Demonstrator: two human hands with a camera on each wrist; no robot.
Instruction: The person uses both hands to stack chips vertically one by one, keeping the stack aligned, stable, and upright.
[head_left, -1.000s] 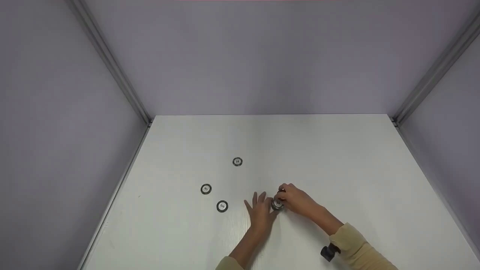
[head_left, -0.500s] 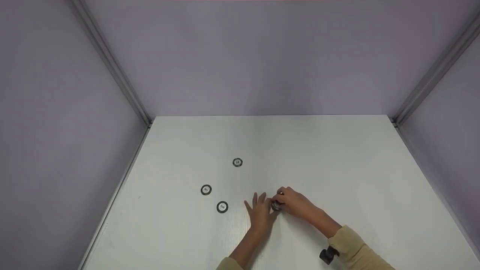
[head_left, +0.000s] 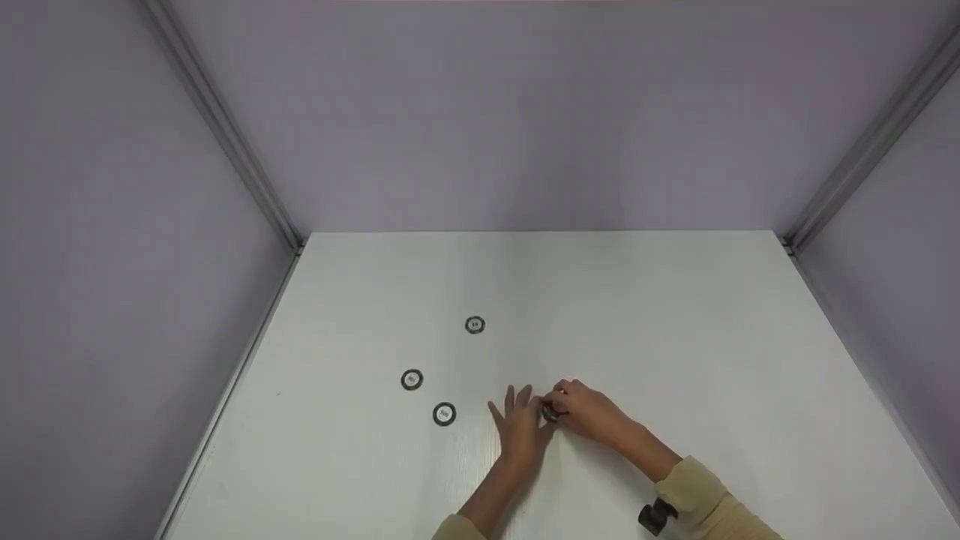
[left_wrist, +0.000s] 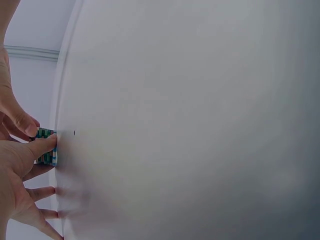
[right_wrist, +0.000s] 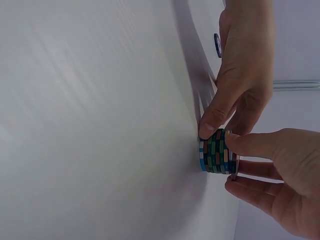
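Note:
A short stack of green, blue and white chips [head_left: 551, 412] stands on the white table [head_left: 675, 315] between my two hands. My right hand [head_left: 592, 412] grips the stack [right_wrist: 217, 157], thumb on one face and fingers curled round the other side. My left hand [head_left: 517, 427] lies flat on the table with fingers spread, and its thumb [right_wrist: 212, 122] touches the stack's edge. In the left wrist view the stack [left_wrist: 46, 152] sits behind my left thumb [left_wrist: 44, 145], with the right hand's fingertips [left_wrist: 22, 122] just above it.
Three single black-rimmed chips lie flat left of my hands: one [head_left: 475, 325] farther back, one [head_left: 412, 379] to the left, one [head_left: 444, 414] nearest the left fingers. Grey walls close in the table on three sides. A black wrist mount [head_left: 654, 516] shows on the right sleeve.
My right hand has slid slightly toward the left hand and closed over the stack, hiding its top face. The left hand and the three loose chips have not moved.

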